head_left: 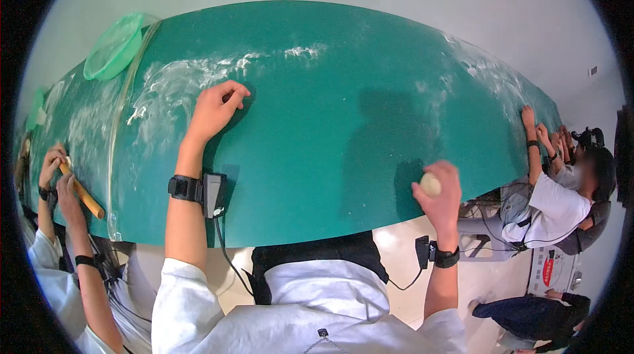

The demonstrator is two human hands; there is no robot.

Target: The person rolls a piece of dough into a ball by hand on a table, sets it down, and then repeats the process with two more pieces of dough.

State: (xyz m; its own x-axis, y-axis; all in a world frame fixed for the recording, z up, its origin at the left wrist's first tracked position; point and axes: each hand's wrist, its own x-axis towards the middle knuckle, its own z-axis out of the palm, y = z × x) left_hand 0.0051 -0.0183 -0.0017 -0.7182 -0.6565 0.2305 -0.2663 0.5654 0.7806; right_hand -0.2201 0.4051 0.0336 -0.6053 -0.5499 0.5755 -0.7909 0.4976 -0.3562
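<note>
My right hand [446, 199] is closed around a pale, rounded ball of dough [431, 184], held over the near right edge of the green table [310, 156]. Blur softens its fingers a little. Farther in, my left hand [218, 108] rests on the table beside a smear of white flour [178, 80]. Its fingers are loosely curled, and nothing shows in the dark gap by the thumb. Both wrists wear black straps with small boxes and cables.
A light green basket [113, 50] stands at the far left, by a clear strip [129, 96] across the table. To the left, another person's hands hold a wooden rolling pin [82, 190]. Other people [558, 205] sit along the right end.
</note>
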